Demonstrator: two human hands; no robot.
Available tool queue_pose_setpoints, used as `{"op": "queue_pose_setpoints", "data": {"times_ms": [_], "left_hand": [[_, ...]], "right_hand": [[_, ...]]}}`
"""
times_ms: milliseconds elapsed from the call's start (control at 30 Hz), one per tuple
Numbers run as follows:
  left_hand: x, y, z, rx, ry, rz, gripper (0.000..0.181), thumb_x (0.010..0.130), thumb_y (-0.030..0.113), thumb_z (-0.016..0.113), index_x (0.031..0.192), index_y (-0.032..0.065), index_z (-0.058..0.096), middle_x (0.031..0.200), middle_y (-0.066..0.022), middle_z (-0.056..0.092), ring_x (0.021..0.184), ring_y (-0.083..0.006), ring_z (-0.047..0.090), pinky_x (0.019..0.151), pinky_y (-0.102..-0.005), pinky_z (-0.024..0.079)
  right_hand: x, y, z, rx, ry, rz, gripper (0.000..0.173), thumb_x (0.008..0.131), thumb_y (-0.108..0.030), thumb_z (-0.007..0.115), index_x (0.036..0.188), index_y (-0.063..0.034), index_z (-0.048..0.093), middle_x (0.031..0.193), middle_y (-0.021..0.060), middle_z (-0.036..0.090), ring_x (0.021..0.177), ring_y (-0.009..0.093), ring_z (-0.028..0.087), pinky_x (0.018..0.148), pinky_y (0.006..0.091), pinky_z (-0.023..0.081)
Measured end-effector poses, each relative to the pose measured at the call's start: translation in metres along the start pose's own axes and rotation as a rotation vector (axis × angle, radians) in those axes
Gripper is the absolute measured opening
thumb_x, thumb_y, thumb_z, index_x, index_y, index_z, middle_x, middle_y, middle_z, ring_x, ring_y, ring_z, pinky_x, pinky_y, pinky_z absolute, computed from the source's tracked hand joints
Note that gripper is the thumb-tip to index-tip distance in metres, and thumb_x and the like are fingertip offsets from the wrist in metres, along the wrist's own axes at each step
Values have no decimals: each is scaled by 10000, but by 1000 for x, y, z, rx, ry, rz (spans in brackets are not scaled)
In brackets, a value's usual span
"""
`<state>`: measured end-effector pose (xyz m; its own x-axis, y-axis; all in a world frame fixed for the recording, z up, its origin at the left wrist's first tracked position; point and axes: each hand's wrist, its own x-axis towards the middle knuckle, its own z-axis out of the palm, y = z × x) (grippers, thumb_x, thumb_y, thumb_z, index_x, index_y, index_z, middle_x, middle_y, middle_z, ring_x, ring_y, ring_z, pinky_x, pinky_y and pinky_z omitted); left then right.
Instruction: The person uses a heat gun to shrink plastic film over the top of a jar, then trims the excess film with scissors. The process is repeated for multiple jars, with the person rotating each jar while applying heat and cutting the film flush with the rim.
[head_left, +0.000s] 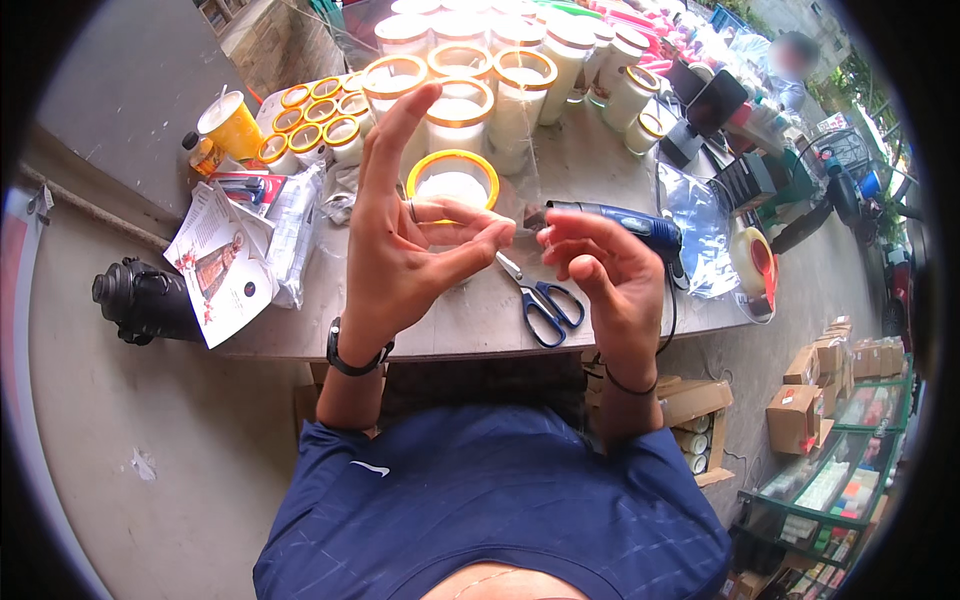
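Observation:
My left hand (405, 232) is raised over the table with its thumb and some fingertips pinched together, the index finger pointing up. A faint sheet of clear plastic film (525, 169) appears to rise from that pinch. Close by on the right, my right hand (607, 270) has curled fingers, the thumb apart from them, and nothing plain in it. Behind my left hand stands a glass jar candle with a gold rim (453, 180). Blue-handled scissors (551, 300) lie between my hands, blades partly hidden. A blue heat gun (637, 227) rests behind my right hand.
Tall jar candles (459, 101) and small ones (321, 112) crowd the table's far side. On the left are a yellow cup (232, 127), printed sheets (225, 262) and a black bottle (142, 300). A tape roll (754, 259) sits right. Cardboard boxes (795, 416) and a person (787, 90) are beyond.

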<state>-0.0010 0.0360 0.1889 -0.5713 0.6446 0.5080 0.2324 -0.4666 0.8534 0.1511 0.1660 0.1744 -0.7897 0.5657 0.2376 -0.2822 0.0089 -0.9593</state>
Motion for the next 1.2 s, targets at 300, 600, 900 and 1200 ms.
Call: {"op": "queue_pose_setpoints", "data": {"times_ms": [300,600,900,1200], "left_hand": [[-4,4,-3,-6,-56,-17,946,715,-89,764,1487,-3,223,1524,-132,225,953,-210,678,785,-286,615],[-22,14,-11,-112,-183,-208,941,686,-81,788,1476,-6,282,1500,-146,291,837,-151,686,685,-233,577],[-41,22,-26,-81,-181,-328,968,660,-107,775,1479,-21,265,1518,-147,277,762,-153,690,623,-233,569],[-54,27,-49,-81,170,-82,691,813,-49,676,1423,-54,352,1460,-171,392,721,-157,688,634,-240,577]], "right_hand": [[35,4,2,-387,-54,-475,131,816,90,693,919,10,687,868,43,684,802,91,632,726,229,505],[94,6,-19,-331,269,-607,84,857,45,676,932,11,686,864,46,682,803,84,631,738,218,507],[137,5,-77,-554,761,-614,175,931,-172,665,925,3,665,762,37,674,663,63,597,610,210,467],[62,20,44,-346,418,-590,75,945,-70,591,1008,-36,612,833,47,638,608,91,574,539,229,462]]}}
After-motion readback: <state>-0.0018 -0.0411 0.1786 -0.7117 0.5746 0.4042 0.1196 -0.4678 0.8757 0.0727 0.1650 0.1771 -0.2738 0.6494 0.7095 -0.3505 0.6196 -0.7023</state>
